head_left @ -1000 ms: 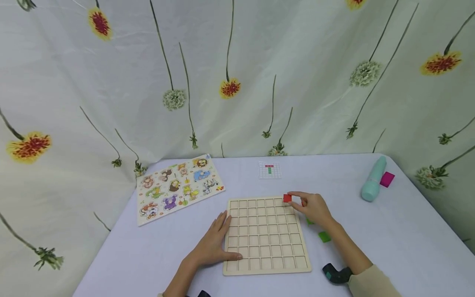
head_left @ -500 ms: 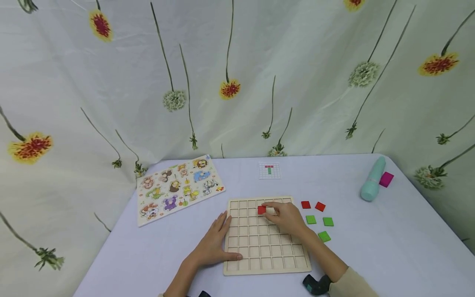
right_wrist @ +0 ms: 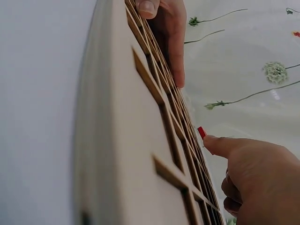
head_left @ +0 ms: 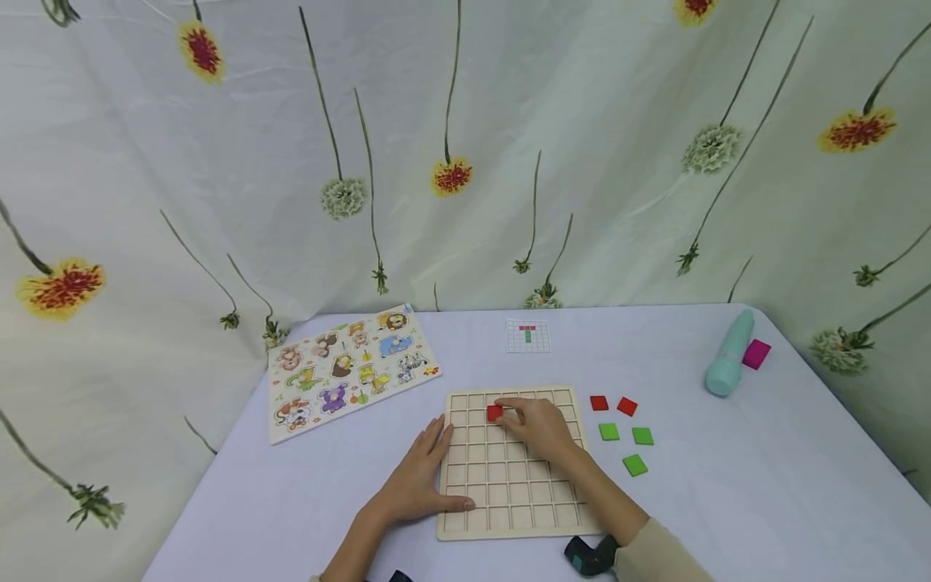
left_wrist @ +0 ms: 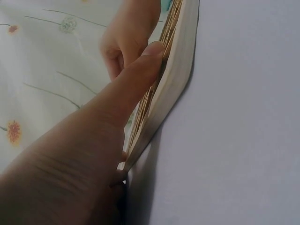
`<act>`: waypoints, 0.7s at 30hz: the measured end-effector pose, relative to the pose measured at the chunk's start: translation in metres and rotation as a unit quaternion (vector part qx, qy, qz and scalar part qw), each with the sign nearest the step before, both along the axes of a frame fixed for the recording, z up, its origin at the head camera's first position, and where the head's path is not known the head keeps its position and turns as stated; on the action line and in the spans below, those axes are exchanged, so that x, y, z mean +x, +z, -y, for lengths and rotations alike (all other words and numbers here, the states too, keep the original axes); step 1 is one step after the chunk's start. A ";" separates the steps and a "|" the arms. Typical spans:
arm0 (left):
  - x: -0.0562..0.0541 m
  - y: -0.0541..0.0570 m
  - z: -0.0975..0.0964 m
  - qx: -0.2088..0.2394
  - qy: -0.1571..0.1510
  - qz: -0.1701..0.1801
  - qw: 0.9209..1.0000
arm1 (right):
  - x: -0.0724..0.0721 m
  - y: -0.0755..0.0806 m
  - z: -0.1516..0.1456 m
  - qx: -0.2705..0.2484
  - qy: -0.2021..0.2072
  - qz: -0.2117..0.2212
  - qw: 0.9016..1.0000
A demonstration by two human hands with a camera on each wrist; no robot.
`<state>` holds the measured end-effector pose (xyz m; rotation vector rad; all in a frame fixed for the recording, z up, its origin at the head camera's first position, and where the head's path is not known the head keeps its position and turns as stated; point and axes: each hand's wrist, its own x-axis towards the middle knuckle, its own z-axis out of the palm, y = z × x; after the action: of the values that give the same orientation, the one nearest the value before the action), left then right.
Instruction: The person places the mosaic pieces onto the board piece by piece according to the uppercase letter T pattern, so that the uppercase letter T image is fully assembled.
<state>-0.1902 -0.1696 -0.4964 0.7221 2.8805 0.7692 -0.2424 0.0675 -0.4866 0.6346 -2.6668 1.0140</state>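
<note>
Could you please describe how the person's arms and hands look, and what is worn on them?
The left hand and right hand are bare, without gloves. The right sleeve is plain beige; beside its edge is a bent black device with a small teal mark. Near the left arm, only the tip of a black part shows.
</note>
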 end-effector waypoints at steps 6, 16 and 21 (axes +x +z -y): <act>0.000 0.000 0.000 -0.001 0.002 0.001 1.000 | -0.003 -0.004 0.002 0.005 0.005 0.026 1.000; -0.001 -0.001 0.001 0.001 0.000 -0.005 1.000 | -0.006 -0.005 0.000 0.016 0.008 0.038 0.999; 0.000 -0.002 0.001 -0.002 0.002 -0.005 1.000 | -0.003 -0.003 -0.006 0.002 0.015 0.046 0.999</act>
<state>-0.1906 -0.1702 -0.4986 0.7220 2.8915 0.7637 -0.2458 0.0734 -0.4893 0.6448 -2.7475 1.0712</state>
